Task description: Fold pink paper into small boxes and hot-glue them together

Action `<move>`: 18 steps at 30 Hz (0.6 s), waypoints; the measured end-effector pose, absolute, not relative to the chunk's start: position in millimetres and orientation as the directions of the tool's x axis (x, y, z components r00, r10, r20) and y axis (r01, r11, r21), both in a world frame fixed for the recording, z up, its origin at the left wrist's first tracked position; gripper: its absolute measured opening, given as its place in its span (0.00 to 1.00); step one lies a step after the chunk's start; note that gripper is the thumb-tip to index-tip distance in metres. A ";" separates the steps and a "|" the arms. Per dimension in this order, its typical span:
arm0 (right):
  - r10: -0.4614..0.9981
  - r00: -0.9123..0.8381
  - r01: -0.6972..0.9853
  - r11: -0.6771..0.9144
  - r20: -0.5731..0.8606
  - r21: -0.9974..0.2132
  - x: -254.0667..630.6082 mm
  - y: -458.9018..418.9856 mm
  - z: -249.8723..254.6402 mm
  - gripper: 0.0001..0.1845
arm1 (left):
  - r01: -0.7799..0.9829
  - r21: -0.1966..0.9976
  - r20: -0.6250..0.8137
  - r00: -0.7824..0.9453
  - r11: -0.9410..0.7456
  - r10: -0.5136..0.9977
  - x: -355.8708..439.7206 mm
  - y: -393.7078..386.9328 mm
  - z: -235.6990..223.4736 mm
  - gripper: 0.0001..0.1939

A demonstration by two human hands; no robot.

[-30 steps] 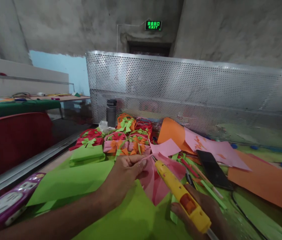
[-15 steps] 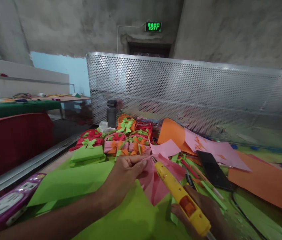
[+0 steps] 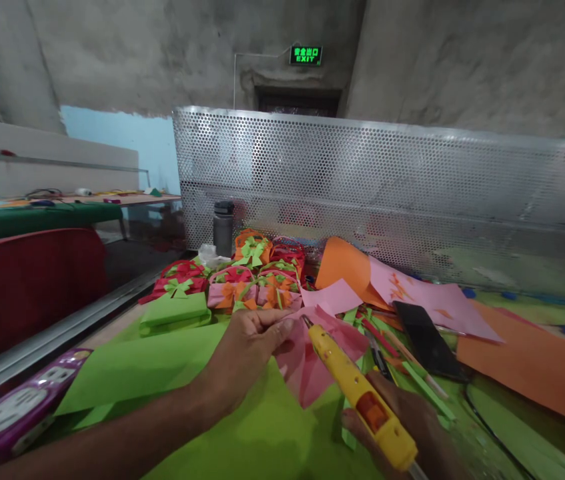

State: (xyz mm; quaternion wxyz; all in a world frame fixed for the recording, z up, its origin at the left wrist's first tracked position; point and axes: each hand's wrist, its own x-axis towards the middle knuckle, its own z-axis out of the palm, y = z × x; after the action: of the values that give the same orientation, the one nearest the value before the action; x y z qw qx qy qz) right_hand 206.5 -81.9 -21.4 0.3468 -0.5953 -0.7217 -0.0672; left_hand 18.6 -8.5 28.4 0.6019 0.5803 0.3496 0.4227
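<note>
Green strips (image 3: pixel 428 389) beside right hand (image 3: pixel 415 412), black phone (image 3: pixel 428 339) beyond

Bare left forearm (image 3: pixel 127 430) at lower left of the frame, bare left hand (image 3: pixel 242 353) near centre, bare right hand (image 3: pixel 415 413) at lower right, partly hidden.

1. The exit sign (image 3: pixel 305 55) hangs above the doorway (image 3: pixel 298 103), both behind the screen (image 3: pixel 312 167).
2. Before the screen stands the bottle (image 3: pixel 223 231), with paper bags (image 3: pixel 232 291) in front and to its right.
3. Nearer than the bags, the paper piece (image 3: pixel 307 367) is in the left hand (image 3: pixel 245 350); the glue gun (image 3: pixel 347 373), in the right hand (image 3: pixel 422 420), points across it.
4. The phone (image 3: pixel 429 341) lies right of the glue gun.
5. At far left lies the case (image 3: pixel 22 407), the chair (image 3: pixel 37 287) beyond it.
</note>
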 end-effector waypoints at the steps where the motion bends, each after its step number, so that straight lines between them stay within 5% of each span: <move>1: 0.826 -0.056 0.901 0.283 0.560 -0.327 206.8 -82.3 -20.2 0.09 | -0.094 0.995 0.064 0.402 -0.029 0.914 19.0 -8.8 27.6 0.11; 18: 0.860 -0.061 0.884 0.282 0.506 -0.374 207.2 -81.3 -22.9 0.09 | -0.044 0.997 0.069 0.408 -0.056 0.910 19.2 -7.8 28.7 0.13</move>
State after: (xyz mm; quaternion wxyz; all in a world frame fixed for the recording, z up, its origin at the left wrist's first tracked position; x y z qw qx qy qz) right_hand 207.2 -81.3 -22.9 0.3333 -0.5988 -0.7281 -0.0176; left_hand 19.2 -7.8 28.7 0.5852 0.6014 0.3599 0.4078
